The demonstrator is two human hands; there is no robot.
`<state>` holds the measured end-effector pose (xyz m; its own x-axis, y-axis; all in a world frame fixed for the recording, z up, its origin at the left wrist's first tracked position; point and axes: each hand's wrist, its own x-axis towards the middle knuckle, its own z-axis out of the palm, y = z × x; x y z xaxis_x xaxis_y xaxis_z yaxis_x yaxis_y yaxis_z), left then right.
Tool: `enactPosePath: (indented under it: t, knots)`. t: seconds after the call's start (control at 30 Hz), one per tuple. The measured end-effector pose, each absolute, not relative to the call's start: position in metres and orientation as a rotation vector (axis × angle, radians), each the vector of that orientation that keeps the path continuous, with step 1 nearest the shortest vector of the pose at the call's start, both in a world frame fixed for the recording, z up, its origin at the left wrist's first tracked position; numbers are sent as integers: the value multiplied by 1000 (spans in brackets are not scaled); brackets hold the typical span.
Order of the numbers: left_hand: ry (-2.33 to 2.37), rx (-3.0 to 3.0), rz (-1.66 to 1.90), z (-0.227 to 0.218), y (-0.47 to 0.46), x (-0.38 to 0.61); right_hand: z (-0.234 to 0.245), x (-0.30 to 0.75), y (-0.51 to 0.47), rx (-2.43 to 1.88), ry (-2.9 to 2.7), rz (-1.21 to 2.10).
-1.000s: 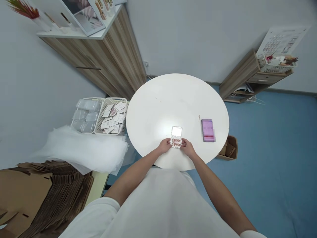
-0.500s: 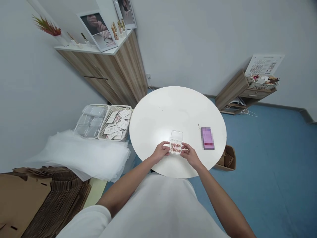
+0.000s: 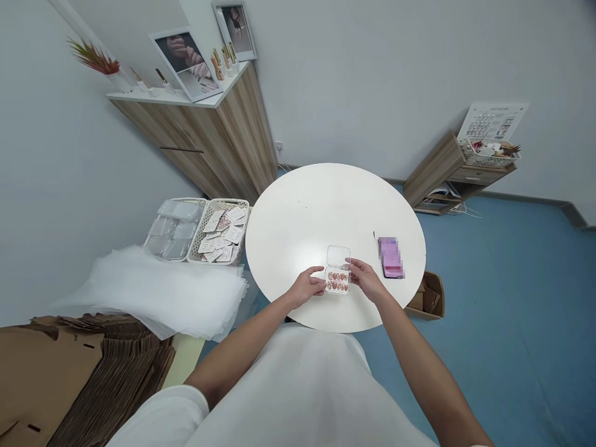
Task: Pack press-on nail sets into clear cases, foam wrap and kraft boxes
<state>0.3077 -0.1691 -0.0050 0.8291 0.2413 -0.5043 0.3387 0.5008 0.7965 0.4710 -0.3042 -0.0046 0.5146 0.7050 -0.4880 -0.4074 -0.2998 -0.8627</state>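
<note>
A small clear plastic case (image 3: pixel 330 292) lies with its lid (image 3: pixel 338 255) raised at the far side, over the white round table near its front edge. In it sit two rows of reddish, patterned press-on nails (image 3: pixel 338 281). My left hand (image 3: pixel 306 288) holds the case's left edge, thumb low and index finger stretched along the upper corner. At the right edge, my right hand (image 3: pixel 367 280) grips the case, with its index finger up beside the hinge and the lid's lower right corner. Part of the case's right side is hidden behind those fingers.
The white round table (image 3: pixel 326 192) also bears a blurred purple phone-like object (image 3: pixel 391 257). Left of it are a basket of cards (image 3: pixel 223 236), a basket of clear cases (image 3: pixel 172 230), white sheets (image 3: pixel 162 292) and stacked cardboard (image 3: pixel 125 366). A carton (image 3: pixel 427 297) stands right.
The case has shifted slightly right. My right hand has moved up and right, its index finger now near the lid's corner. My left hand has followed a little to the right.
</note>
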Motion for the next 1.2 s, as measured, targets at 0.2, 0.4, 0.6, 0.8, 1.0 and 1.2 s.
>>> enactPosePath:
  t: [0.2, 0.4, 0.6, 0.8, 1.0, 1.2]
  knots:
    - [633, 981, -75, -12, -171, 309, -2, 470, -306, -1528, -357, 1041]
    - [658, 888, -85, -12, -173, 309, -1, 467, -309, -1513, -366, 1062]
    - [672, 798, -55, -7, -174, 308, -3, 464, -308, -1429, -395, 1077]
    - [649, 695, -56, -5, -174, 309, -2, 462, -310, -1372, -377, 1073]
    - [684, 836, -72, -8, -179, 308, -7, 459, -313, -1343, -309, 1087]
    - [750, 940, 10, -17, -186, 308, -12, 451, -318, -1398, -174, 1013]
